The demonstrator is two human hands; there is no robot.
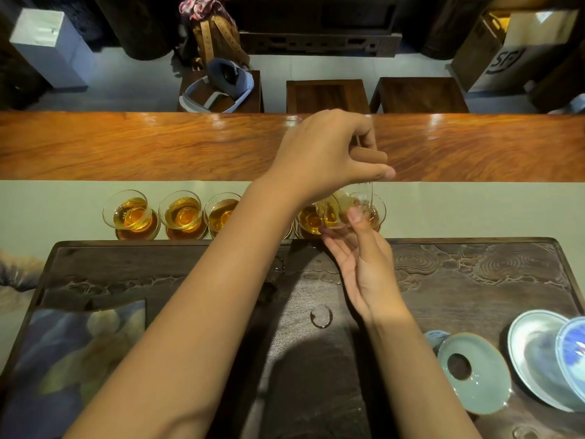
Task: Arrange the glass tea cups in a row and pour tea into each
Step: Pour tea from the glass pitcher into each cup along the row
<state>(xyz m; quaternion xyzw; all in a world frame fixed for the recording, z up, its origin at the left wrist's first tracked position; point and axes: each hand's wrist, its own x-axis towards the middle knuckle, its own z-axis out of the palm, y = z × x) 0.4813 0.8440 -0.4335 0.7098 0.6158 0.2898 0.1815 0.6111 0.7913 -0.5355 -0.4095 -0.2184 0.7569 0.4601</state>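
the left hand [326,150] reached across from the left side, its grip curled around a wooden handle [370,158] of a clear glass pitcher [335,210]. the pitcher was tilted down over the right end of the row, and amber tea showed inside it. the right hand [361,258] came up from below with the palm turned up; its thumb and fingers touched the underside of the pitcher, so its grip was narrow and pinched the glass.

the glass tea cups stood in a row on a pale runner [63,210], just behind the dark carved tea tray [474,280]. three cups on the left were plain to see: the first cup [131,213], the second cup [183,213] and the third cup [221,213], each with amber tea inside. more cups were at the right, partly hidden by the left forearm and the pitcher; the last cup [376,210] was under the spout. how many cups were hidden there, i could not tell.

on the tray, at the right, lay a celadon saucer [481,381] with a hole in the middle and a blue-white dish [535,356]. behind the runner ran the glossy wooden counter [158,144].
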